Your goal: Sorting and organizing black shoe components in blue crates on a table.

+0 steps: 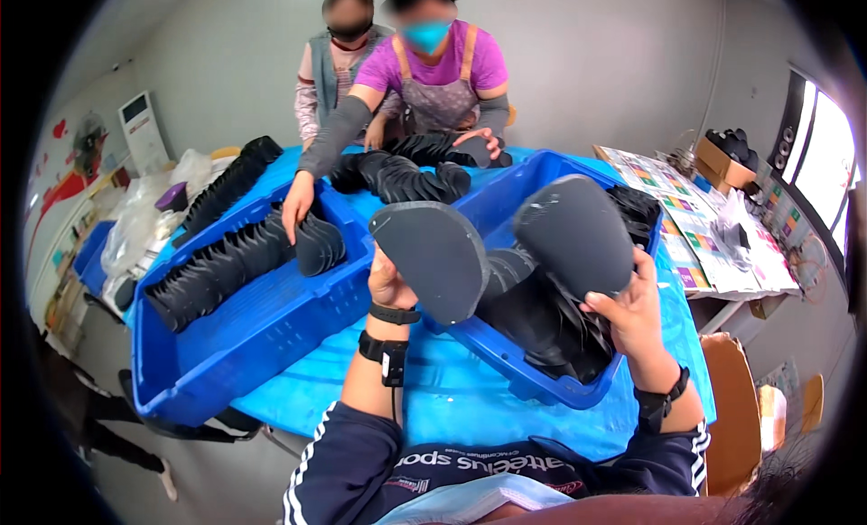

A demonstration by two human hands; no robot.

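Observation:
My left hand (391, 283) grips a black rounded pad (432, 261) from behind its left edge, so most of those fingers are hidden. A second black rounded pad (575, 236), slightly curved, is held up in my right hand (634, 310), with the thumb on its lower edge. Both pads are raised over the right blue crate (540, 387), apart from each other. More black pads (533, 331) lie inside that crate, partly covered by the ones I hold.
A left blue crate (244, 362) holds a long row of black pads (226, 263). Across the blue-covered table (361, 380), one co-worker (433, 83) reaches into that crate; another person (339, 74) stands beside them. Further pads (397, 177) are heaped between. A side table (668, 200) stands right.

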